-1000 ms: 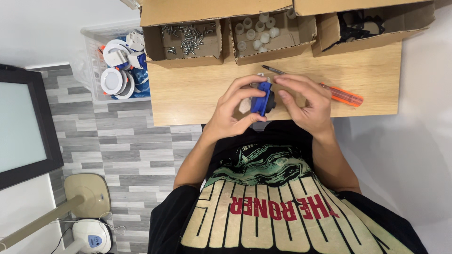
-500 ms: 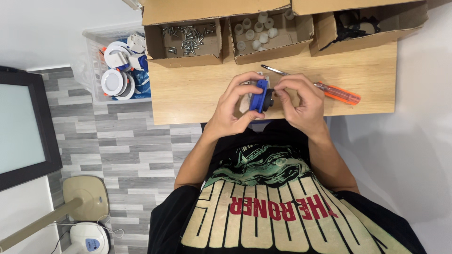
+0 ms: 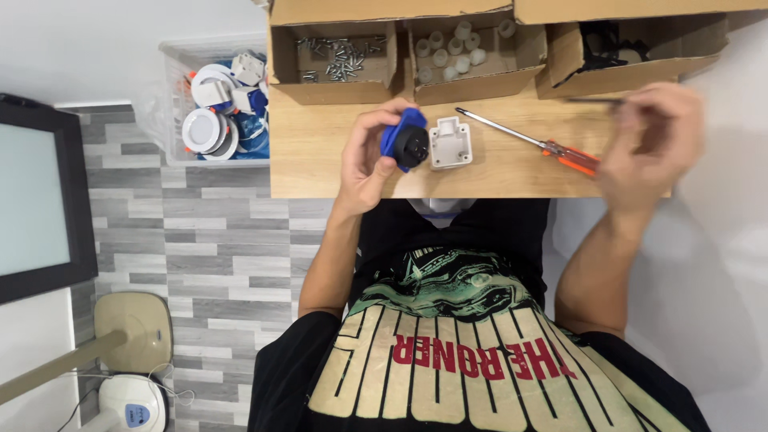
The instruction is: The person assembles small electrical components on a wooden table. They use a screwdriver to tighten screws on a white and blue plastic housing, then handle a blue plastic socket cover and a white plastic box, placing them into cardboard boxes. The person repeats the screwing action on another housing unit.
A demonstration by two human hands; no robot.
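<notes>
Person seen from above, torso filling the lower half of the view. Wears a black short-sleeved T-shirt (image 3: 472,352); sleeves end above the elbows, forearms bare. Chest print: a green and cream graphic at 12 o'clock on the shirt, with large cream block lettering below it towards 6 o'clock, and one smaller line of red lettering running between the two cream rows. Print reads upside down from this view. Left hand (image 3: 370,156) and right hand (image 3: 650,144) both bare: no gloves, and no rings, watch or wristbands can be made out. Right hand is motion-blurred, so finer detail there cannot be told.
</notes>
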